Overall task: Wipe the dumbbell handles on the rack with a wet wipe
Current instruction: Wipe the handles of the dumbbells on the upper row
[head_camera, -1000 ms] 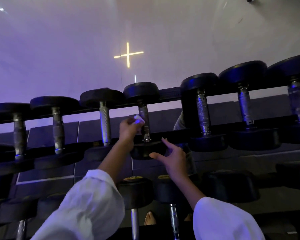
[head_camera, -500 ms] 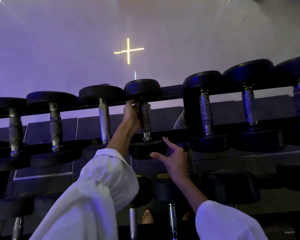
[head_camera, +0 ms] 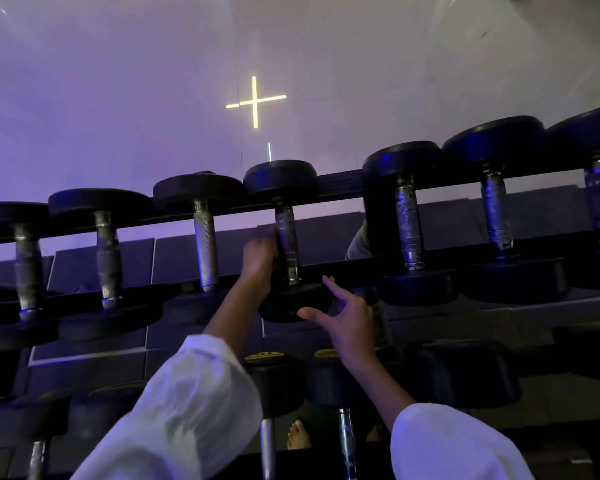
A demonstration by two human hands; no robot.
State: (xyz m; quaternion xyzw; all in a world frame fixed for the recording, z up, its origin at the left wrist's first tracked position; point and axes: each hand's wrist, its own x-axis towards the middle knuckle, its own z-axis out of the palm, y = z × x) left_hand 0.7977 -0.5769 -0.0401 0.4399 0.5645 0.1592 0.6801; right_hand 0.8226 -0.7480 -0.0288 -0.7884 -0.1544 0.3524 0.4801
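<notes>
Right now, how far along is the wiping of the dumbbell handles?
Done: cannot tell which handles are wiped. In hand: left hand grips one top-row handle, right hand open beside it; the wipe is hidden. Left: possibly the neighbouring handles and the lower row.

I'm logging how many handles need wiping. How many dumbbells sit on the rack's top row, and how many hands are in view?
Top-row dumbbells: 7
Hands: 2 (left hand gripping a dumbbell handle, right hand open)
Total: 9
</notes>
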